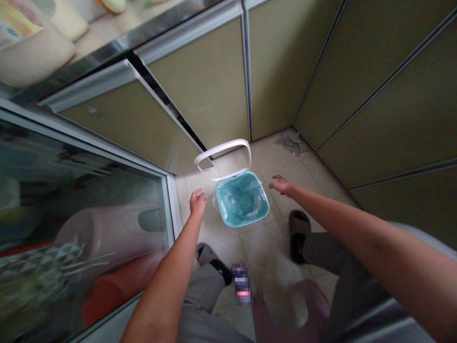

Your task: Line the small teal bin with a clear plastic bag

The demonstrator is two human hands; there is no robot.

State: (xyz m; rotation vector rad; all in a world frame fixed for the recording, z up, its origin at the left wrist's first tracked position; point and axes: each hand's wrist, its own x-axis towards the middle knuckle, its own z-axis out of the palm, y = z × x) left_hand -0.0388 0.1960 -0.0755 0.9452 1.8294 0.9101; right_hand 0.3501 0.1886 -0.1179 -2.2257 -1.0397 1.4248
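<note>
left grip (197, 203) and right grip (281, 185), empty and loosely spread, flank the teal bin (246, 223).

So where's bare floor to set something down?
Bare floor shows between the teal bin and the right slipper, and between the right hand and the gray cloth. It's crowded left of the bin, with the left hand near the glass door's frame, and behind, where the pale ring stands.

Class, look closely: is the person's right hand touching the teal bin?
Apart. The head view shows a gap of tiled floor between the right hand and the teal bin.
</note>
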